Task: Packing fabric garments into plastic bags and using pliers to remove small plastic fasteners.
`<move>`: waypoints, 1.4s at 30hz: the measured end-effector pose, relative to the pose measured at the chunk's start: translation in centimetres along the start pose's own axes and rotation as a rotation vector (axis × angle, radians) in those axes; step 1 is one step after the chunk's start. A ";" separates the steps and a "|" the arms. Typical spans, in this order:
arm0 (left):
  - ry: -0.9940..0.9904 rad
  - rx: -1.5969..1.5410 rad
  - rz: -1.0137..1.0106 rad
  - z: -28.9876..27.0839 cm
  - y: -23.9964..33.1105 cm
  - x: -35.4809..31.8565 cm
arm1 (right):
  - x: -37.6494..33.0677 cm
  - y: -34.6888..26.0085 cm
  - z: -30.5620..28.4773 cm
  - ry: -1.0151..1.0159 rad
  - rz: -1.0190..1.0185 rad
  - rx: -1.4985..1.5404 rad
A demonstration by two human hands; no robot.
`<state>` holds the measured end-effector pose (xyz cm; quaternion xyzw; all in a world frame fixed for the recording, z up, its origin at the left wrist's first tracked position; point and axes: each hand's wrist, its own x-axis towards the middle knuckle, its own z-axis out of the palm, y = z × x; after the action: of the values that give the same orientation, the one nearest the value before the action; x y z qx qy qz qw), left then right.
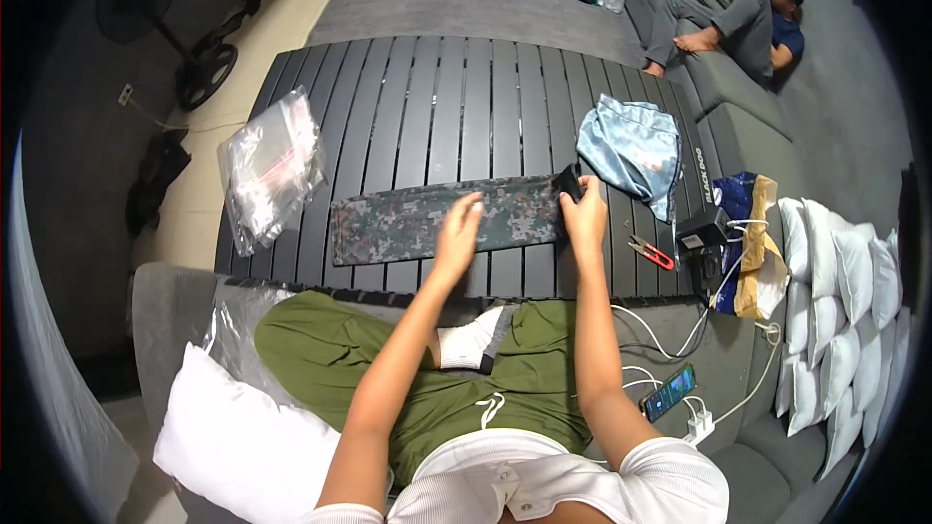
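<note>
A long, flat folded camouflage cloth (383,225) lies across the slatted black table (490,126) in front of me. Its right end has a black edge (565,181). My right hand (584,217) pinches that black edge between thumb and fingers, lifting it slightly. Over the middle of the cloth is my left hand (460,233), fingers extended and nothing gripped; whether it presses on the fabric I cannot tell. Beyond my right hand lies a crumpled light-blue satin cloth (633,147). Red-handled thread snips (652,252) rest close to the table's right edge.
Clear plastic bags (274,170) lie at the table's left. At right are a black power box (704,227), a blue-and-tan bag (755,262), cables, a phone (670,392) and white cushions (835,301). Another person (752,29) sits on the far-right sofa. A fan (170,34) stands far left.
</note>
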<state>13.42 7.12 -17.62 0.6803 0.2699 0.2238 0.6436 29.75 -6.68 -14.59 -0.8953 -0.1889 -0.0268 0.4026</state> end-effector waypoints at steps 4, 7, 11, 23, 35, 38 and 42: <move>-0.161 -0.785 -0.462 4.3 1.7 1.3 | -3.1 -5.2 1.3 -0.069 -0.174 0.041; -0.173 -0.969 -0.426 5.2 1.6 2.8 | -4.8 -4.9 2.8 -0.178 -0.463 0.076; -0.035 -0.882 -0.807 1.6 -0.8 3.6 | -7.2 -6.2 1.7 -0.683 -0.195 0.469; 0.096 -0.438 -0.357 -12.7 0.2 -0.4 | -5.5 -1.8 -3.9 -0.582 -0.039 0.746; 0.632 0.403 -0.246 -17.5 -1.5 -2.4 | -5.8 -0.6 -2.5 -0.467 0.008 0.760; 0.649 0.564 -0.209 -16.9 -1.1 -2.5 | -5.9 0.1 -2.4 -0.467 0.013 0.752; 0.703 0.529 -0.129 -17.5 -1.2 -2.8 | -6.2 -0.4 -2.1 -0.460 0.023 0.716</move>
<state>-0.18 18.56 -17.47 0.6858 0.5621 0.3244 0.3292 24.13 -9.94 -14.14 -0.6837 -0.2611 0.2453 0.6357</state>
